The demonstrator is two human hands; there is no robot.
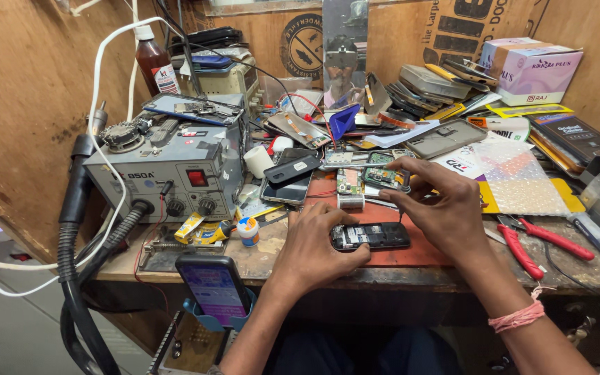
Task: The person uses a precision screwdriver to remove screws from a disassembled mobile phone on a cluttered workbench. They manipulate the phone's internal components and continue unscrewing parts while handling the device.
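Opened phone (371, 236) lies crosswise, apparently face-down.

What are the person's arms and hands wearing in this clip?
Both forearms are bare, with no sleeves showing, and neither hand wears a glove. The right wrist carries a pink thread band, wound around several times. The left hand and right hand show no rings or watch.

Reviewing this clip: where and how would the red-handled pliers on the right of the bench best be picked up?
Grip the red-handled pliers around both handles, coming from above. They lie flat on the bench with the handles spread and bare. The right hand is nearest but busy over the opened phone, which the left hand steadies.
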